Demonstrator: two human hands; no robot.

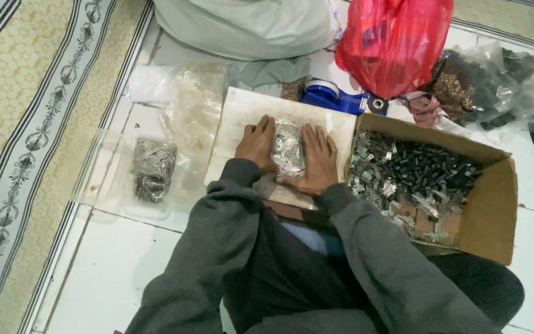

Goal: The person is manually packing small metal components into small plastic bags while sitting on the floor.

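On the white board, both my hands press a clear bag of small metal pieces.
My left hand and right hand flank it, fingers together and flat against its sides; a cardboard box of similar parts sits just right.

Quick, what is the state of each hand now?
Left hand: open, flat against the small packet of metal pieces.
Right hand: open, pressing the packet's other side.

Red plastic bag, blue tape dispenser, white sack, patterned mat
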